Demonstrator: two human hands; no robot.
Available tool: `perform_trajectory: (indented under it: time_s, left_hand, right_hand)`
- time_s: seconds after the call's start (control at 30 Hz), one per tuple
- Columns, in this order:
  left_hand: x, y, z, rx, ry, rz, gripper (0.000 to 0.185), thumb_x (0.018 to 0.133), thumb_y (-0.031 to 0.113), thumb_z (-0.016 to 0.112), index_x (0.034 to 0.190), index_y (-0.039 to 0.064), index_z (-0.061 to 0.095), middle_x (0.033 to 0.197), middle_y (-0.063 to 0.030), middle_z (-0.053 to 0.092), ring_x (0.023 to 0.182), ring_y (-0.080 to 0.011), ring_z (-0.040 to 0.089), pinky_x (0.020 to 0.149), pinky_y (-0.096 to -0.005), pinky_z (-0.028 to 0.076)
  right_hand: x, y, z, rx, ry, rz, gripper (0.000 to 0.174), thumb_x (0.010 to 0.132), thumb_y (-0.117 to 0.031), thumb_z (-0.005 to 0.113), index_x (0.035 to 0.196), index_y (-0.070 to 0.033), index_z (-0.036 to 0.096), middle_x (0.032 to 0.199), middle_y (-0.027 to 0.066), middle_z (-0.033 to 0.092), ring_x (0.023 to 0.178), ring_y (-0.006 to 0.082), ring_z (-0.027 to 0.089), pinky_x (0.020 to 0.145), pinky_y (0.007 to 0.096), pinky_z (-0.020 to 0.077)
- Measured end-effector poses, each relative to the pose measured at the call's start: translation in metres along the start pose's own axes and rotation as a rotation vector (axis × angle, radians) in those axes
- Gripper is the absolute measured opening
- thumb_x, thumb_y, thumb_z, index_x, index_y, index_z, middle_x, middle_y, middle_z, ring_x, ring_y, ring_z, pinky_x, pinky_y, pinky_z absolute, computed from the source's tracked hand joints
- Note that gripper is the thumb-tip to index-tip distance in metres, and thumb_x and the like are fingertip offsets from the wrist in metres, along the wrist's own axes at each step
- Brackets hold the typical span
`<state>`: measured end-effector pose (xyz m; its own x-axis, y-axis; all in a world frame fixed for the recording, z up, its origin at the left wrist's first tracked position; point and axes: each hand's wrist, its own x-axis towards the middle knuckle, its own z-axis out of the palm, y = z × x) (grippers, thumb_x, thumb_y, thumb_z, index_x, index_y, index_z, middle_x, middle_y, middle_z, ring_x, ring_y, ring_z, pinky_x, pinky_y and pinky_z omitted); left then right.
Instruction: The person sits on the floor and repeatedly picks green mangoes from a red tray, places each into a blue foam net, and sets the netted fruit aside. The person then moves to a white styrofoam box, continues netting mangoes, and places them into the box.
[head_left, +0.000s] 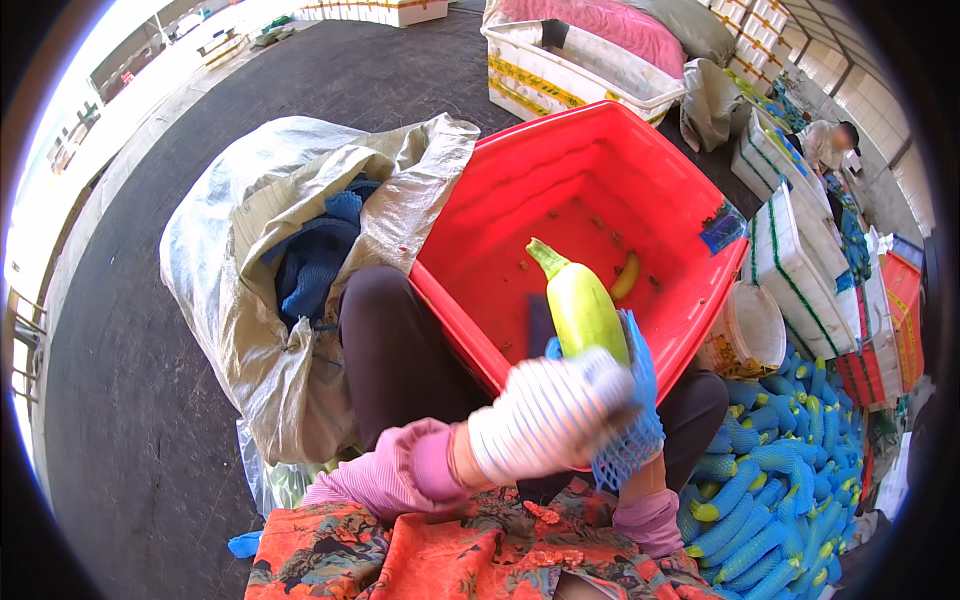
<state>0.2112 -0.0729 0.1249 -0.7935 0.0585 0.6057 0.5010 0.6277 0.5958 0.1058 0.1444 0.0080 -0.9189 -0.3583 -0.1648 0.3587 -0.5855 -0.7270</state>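
A pale green zucchini (586, 311) points stem-first over a red plastic tub (480, 330). My left hand (544, 420), in a white striped glove and blurred, is closed around its lower part. Blue foam netting (637, 420) wraps about my right hand (643, 474). Only that wrist shows plainly; the netting and my left hand hide its fingers. Inside the tub lie a small yellow-green fruit (625, 276) and scattered debris. The tub stands between my knees. To its left, an open woven sack (247, 232) holds blue netting (311, 266).
Many netted zucchini (772, 480) are heaped at my right, beside a white bucket (752, 330). White foam boxes (802, 277) stand beyond it. A large white box (585, 71) sits behind the tub. Another person (825, 150) is at the far right.
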Motion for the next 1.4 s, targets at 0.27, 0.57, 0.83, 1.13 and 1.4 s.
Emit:
perform_trajectory:
  time_s: [0.27, 0.57, 0.83, 1.13, 1.4]
  left_hand:
    - [-0.033, -0.213, -0.165, 0.852, 0.277, -0.881, 0.042, 0.083, 0.032, 0.069, 0.113, 0.004, 0.064, 0.095, -0.0188, 0.069, 0.089, -0.0319, 0.067, 0.082, -0.0402, 0.051]
    - [-0.084, -0.429, -0.244, 0.351, 0.192, -1.096, 0.043, 0.081, 0.023, 0.07, 0.115, -0.002, 0.063, 0.101, -0.0134, 0.067, 0.088, -0.0238, 0.063, 0.077, -0.0342, 0.05]
    - [-0.032, -0.319, -0.245, 0.348, 0.337, -0.755, 0.02, 0.091, 0.007, 0.059, 0.11, 0.007, 0.064, 0.089, -0.0016, 0.061, 0.081, -0.012, 0.057, 0.072, -0.0247, 0.048]
    - [0.071, -0.097, -0.062, 0.398, 0.084, 0.065, 0.02, 0.084, -0.009, 0.054, 0.1, 0.0, 0.061, 0.093, -0.0111, 0.061, 0.085, -0.0244, 0.06, 0.078, -0.0324, 0.049]
    - [0.115, -0.037, 0.101, -0.015, -0.117, 0.111, 0.02, 0.075, -0.015, 0.061, 0.09, -0.001, 0.063, 0.083, -0.0118, 0.06, 0.073, -0.0213, 0.063, 0.066, -0.0281, 0.05]
  right_hand:
    - [-0.049, -0.102, -0.054, 0.103, 0.183, -0.305, 0.055, 0.091, -0.051, 0.054, 0.123, -0.007, 0.057, 0.118, 0.0121, 0.064, 0.102, 0.0286, 0.064, 0.089, 0.0426, 0.0535]
    - [-0.084, -0.112, -0.158, 0.367, 0.519, -0.439, 0.045, 0.087, -0.051, 0.062, 0.107, -0.01, 0.067, 0.101, 0.0042, 0.072, 0.085, 0.0201, 0.069, 0.077, 0.0339, 0.057]
    - [-0.013, -0.166, -0.221, 0.42, 0.476, -0.633, 0.047, 0.08, -0.058, 0.068, 0.1, -0.015, 0.065, 0.097, 0.0031, 0.07, 0.088, 0.018, 0.068, 0.062, 0.0356, 0.0573]
    - [-0.002, -0.173, -0.237, 0.122, 0.898, -0.207, 0.057, 0.068, -0.052, 0.083, 0.108, -0.019, 0.058, 0.087, 0.001, 0.062, 0.072, 0.0161, 0.059, 0.061, 0.0357, 0.0496]
    - [-0.072, -0.207, -0.067, -0.557, 0.512, -1.23, 0.05, 0.095, -0.027, 0.059, 0.136, -0.006, 0.04, 0.115, 0.0171, 0.062, 0.099, 0.0261, 0.064, 0.091, 0.0392, 0.0526]
